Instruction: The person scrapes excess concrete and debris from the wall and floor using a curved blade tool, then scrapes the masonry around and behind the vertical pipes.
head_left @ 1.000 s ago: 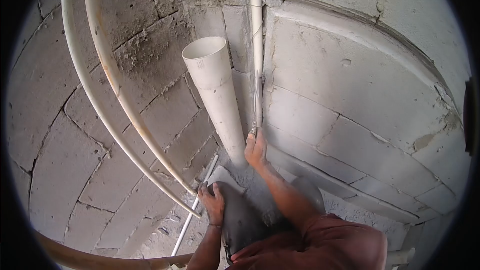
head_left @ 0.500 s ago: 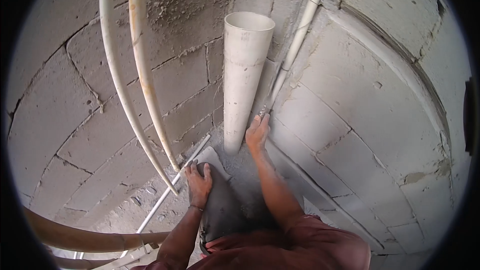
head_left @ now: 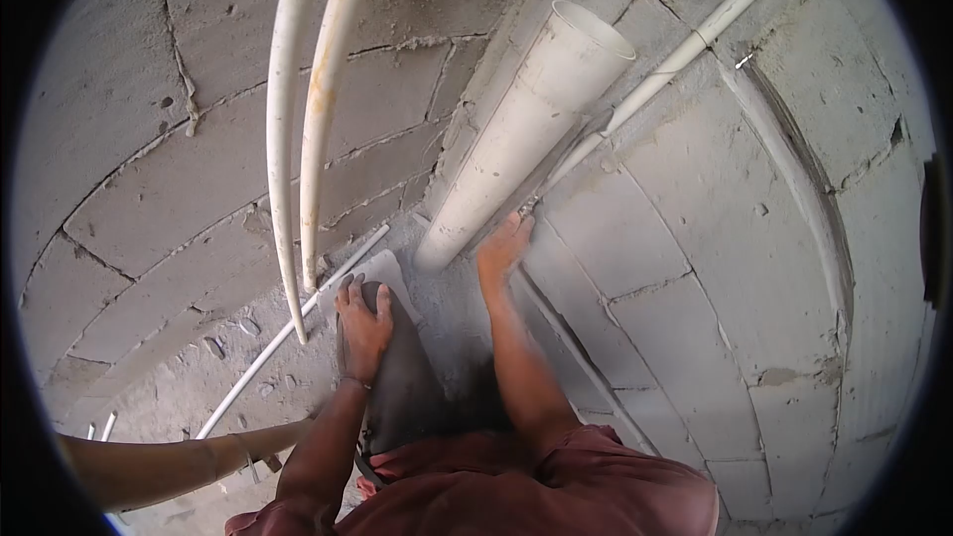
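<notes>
My right hand (head_left: 504,243) is closed around the handle of what looks like a trowel (head_left: 529,205). Its metal shank shows above my fingers, and its grey blade reaches up into the gap between the wide white pipe (head_left: 521,129) and the thin white pipe (head_left: 650,84) on the right wall. My hand covers the handle. My left hand (head_left: 363,326) lies on my bent left knee (head_left: 392,377), fingers spread and holding nothing. A pale flat piece (head_left: 382,273) is on the floor just beyond that knee.
Two long white pipes (head_left: 283,129) come down at the left. A thin white pipe (head_left: 253,377) lies along the dusty floor with rubble (head_left: 213,345). Grey block walls (head_left: 685,208) meet behind the wide pipe. At lower left a brown curved bar (head_left: 169,457) crosses.
My view has turned, so the wide pipe now leans right and my hands appear further left. My right hand stays beside the wide pipe with the trowel; my left hand remains on the knee.
</notes>
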Available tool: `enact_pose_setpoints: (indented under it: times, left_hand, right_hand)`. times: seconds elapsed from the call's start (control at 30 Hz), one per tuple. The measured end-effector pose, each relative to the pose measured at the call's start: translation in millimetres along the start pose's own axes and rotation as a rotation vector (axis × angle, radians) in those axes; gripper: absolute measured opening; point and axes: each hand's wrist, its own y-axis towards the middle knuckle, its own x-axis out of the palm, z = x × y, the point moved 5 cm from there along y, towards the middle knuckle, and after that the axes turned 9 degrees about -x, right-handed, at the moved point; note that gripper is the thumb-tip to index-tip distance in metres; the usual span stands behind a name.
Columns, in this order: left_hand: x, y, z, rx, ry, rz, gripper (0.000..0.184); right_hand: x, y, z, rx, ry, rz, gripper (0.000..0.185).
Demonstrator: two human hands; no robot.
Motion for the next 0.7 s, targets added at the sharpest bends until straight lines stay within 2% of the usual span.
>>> enact_pose_setpoints:
  times: [0.13,0.23,0.3,0.37,0.4,0.53,0.6,0.63,0.7]
  left_hand:
    - [0,-5,-4,0.026,-0.006,0.016,0.053]
    - [2,-2,2,0.033,0.002,0.011,0.054]
    - [0,1,6,-0.004,0.015,-0.021,0.054]
    - [2,10,4,0.031,0.011,0.018,0.054]
    - [1,0,2,0.036,0.026,0.008,0.054]
    - [3,3,-2,0.025,-0.007,0.0,0.054]
    - [1,0,1,0.012,-0.05,0.002,0.055]
    - [1,-7,-1,0.021,-0.047,-0.009,0.055]
    - [3,2,-3,0.011,-0.015,0.012,0.054]
  right_hand:
    - [-8,19,-10,-0.025,0.093,-0.022,0.038]
    - [-9,35,-12,-0.132,0.069,0.099,0.04]
    - [5,32,4,-0.116,-0.131,-0.022,0.042]
    - [11,31,-24,-0.144,-0.037,0.079,0.042]
    - [0,20,-31,-0.14,0.014,0.152,0.042]
    - [-3,31,-29,0.007,0.053,0.096,0.041]
    - [-5,42,-30,-0.065,-0.139,0.024,0.043]
    - [-8,32,-15,-0.057,-0.147,0.034,0.043]
    - [12,22,11,-0.196,-0.155,0.071,0.041]
